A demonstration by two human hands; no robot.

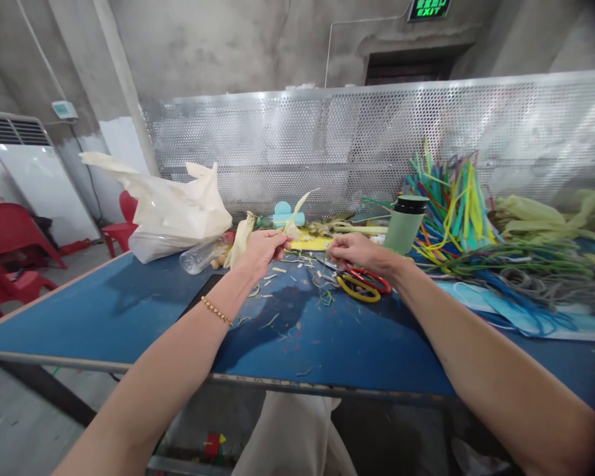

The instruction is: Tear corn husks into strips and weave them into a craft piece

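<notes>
My left hand [266, 251] is closed in a pinch over the table. A pale yellow-green strip of dried husk [295, 217] rises from its fingertips. To the right, my right hand [351, 251] has its fingers curled together, and what they hold, if anything, is too small to make out. Just below that hand lie scissors with red [375, 280] and yellow handles [359, 291], close to the wrist. Short pale scraps [278, 270] and thin threads [327, 296] are scattered between and below the hands. Another pale husk piece [240, 241] stands behind the left wrist.
A white plastic bag [181, 205] and a clear bottle [198, 256] are at the left. At the right stand a green tumbler [405, 225] and bundled coloured strips [456, 205], with cords [530, 277] and blue masks [506, 309]. A perforated metal panel [277, 132] runs behind the blue table [79, 317].
</notes>
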